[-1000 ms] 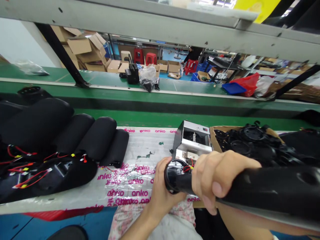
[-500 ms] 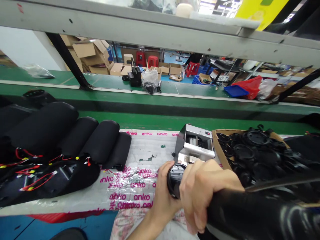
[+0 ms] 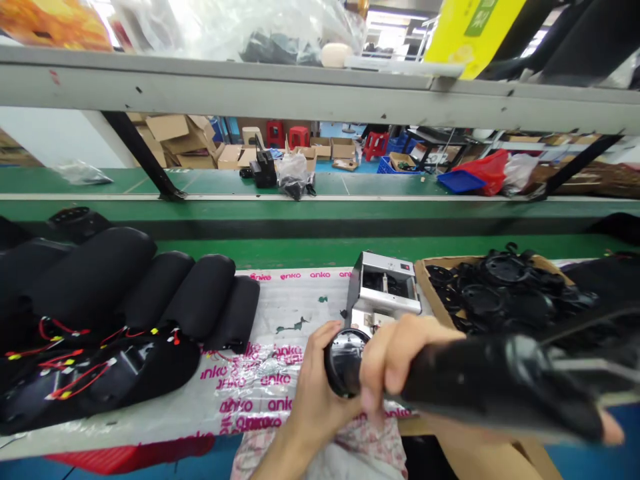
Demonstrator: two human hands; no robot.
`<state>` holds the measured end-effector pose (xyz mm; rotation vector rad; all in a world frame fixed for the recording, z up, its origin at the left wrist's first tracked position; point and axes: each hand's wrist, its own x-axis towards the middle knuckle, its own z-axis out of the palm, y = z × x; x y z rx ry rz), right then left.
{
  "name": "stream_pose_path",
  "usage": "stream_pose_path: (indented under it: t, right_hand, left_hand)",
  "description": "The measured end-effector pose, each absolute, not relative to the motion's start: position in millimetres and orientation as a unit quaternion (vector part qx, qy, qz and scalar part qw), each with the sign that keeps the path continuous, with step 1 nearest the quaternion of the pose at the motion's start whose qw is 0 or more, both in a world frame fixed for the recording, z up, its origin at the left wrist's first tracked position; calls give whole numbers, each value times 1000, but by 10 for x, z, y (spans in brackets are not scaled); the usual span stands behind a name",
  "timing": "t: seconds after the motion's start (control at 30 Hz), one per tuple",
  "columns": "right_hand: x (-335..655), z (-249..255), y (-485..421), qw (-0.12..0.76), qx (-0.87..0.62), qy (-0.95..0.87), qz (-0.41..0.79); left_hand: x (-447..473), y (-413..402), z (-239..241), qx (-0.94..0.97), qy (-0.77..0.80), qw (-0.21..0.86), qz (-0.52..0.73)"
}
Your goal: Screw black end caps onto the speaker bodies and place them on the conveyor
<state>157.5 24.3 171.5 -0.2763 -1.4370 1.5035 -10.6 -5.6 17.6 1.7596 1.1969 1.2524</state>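
Observation:
My left hand [image 3: 317, 383] is wrapped round a black cylindrical part [image 3: 344, 353] with a round, shiny end. Just right of it, my right hand [image 3: 395, 360] is closed on a long black tube-shaped tool [image 3: 460, 383], which reaches far to the right and is blurred. Its kind is not clear, and its left end is hidden by my fingers. Beyond my hands stands a small silver metal machine [image 3: 387, 283] with an open slot on top.
Several black padded rolls [image 3: 203, 293] with red wires lie on the left. At right, a cardboard box [image 3: 427, 283] holds black plastic rings [image 3: 505, 287]. A grey shelf beam [image 3: 280, 93] crosses above the green bench [image 3: 300, 245]. Printed plastic film [image 3: 250, 400] covers the worktop.
The view has tilted up a little. The black tool has swung to a flatter angle, with more of its length in sight. Both hands keep their hold close together.

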Motion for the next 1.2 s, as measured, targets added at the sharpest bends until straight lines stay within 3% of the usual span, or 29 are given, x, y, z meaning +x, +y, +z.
stream_pose_path:
  t: [0.13, 0.23, 0.5, 0.83, 1.03, 1.2]
  right_hand:
    - [1981, 1885, 183, 654, -192, -490, 543]
    - [2379, 1830, 114, 703, -275, -432, 494]
    - [2744, 543, 169, 504, -516, -330, 608]
    - [2801, -18, 306, 466, -629, -285, 554]
    - [2858, -74, 425, 413, -701, -350, 463]
    - [3062, 31, 608, 379, -771, -383, 340]
  left_hand:
    - [-359, 120, 404, 696, 454, 330, 447]
    - [-577, 346, 499, 670, 485, 369, 423]
    - [-719, 1615, 695, 520, 537, 276, 605]
    - [-570, 2839, 665, 514, 604, 246, 557]
    - [-620, 2660, 789, 531, 621, 246, 522]
    - [-931, 1596, 1093, 588, 597, 216, 501]
